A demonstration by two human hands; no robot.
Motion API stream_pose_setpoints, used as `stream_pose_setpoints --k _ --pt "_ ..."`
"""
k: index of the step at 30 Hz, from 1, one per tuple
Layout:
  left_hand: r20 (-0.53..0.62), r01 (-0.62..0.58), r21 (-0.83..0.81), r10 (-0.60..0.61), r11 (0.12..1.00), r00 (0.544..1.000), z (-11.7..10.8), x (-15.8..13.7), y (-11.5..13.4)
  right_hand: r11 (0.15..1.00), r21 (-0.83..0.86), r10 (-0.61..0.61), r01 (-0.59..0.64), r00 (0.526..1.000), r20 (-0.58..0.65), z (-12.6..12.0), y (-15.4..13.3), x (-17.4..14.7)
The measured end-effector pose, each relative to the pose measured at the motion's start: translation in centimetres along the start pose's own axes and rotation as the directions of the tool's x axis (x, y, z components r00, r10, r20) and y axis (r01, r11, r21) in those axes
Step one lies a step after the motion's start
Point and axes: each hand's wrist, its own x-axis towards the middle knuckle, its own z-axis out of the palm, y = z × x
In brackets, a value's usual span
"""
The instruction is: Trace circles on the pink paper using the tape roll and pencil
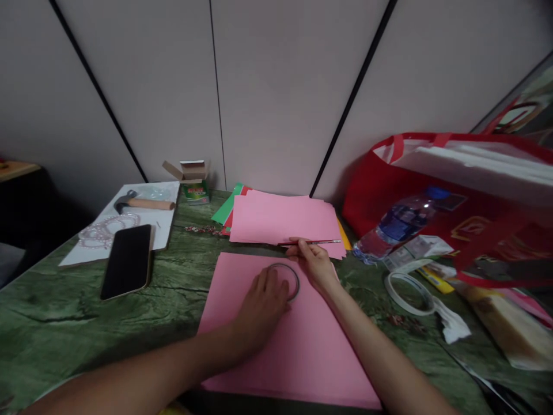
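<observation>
A large pink sheet of paper [302,357] lies in front of me on the table. On its upper part rests a thin grey ring [297,282]. My left hand [264,302] lies over the ring's left side, its fingers curled onto it and covering that part. Just right of the ring, my right hand [314,262] pinches a red pencil [326,242], which is held nearly level above the paper's far edge. Behind it is a stack of smaller pink sheets [276,219], with green, red and yellow sheets peeking out underneath.
At left are a black phone [128,259], a hammer [149,204] on a white board [97,222], and a small open box [195,187]. To the right stand a red bag [367,184] and a water bottle [395,225]; a tape roll [408,294] and scissors [488,383] lie nearer.
</observation>
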Motion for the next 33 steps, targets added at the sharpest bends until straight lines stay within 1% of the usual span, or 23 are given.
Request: stream_pose_setpoints --k 4,7,10,14,17,19,22,26,33 --pt "0.032 -0.036 0.141 0.032 0.989 0.999 -1.0 0.3 0.5 0.997 0.075 -0.003 0.008 0.998 -0.067 -0.2 0.9 -0.1" --pt "0.006 -0.116 0.221 0.118 0.968 0.993 -1.3 0.2 0.7 0.996 0.089 -0.004 0.013 0.995 -0.098 -0.3 0.9 -0.1" --pt "-0.036 -0.189 0.273 0.207 0.943 0.978 -1.4 0.0 0.8 0.994 0.1 -0.029 0.037 0.996 -0.082 -0.3 1.0 -0.2" --pt "-0.084 -0.23 0.262 0.26 0.937 0.962 -1.5 -0.3 0.9 0.997 0.075 -0.035 0.037 0.999 -0.023 -0.3 1.1 -0.3" --pt "-0.117 -0.23 0.238 0.263 0.944 0.958 -1.2 -0.4 0.9 0.999 0.025 -0.027 0.027 1.0 -0.001 -0.4 1.2 -0.4" --pt "-0.159 -0.227 0.233 0.267 0.946 0.95 -0.8 -0.4 1.0 1.0 -0.008 -0.021 0.021 1.0 0.002 -0.6 1.2 -0.4" --pt "-0.209 -0.223 0.229 0.271 0.948 0.939 -0.4 -0.3 0.9 1.0 -0.003 -0.016 0.016 1.0 0.016 -0.7 1.3 -0.4" --pt "-0.224 -0.221 0.219 0.27 0.95 0.936 -0.3 -0.4 0.9 0.999 0.053 0.009 -0.012 0.999 0.054 -0.5 1.3 -0.4" --pt "-0.221 -0.236 0.221 0.284 0.946 0.933 -0.5 -0.3 0.8 0.999 0.022 0.035 -0.037 0.995 0.091 -0.1 1.2 -0.5"
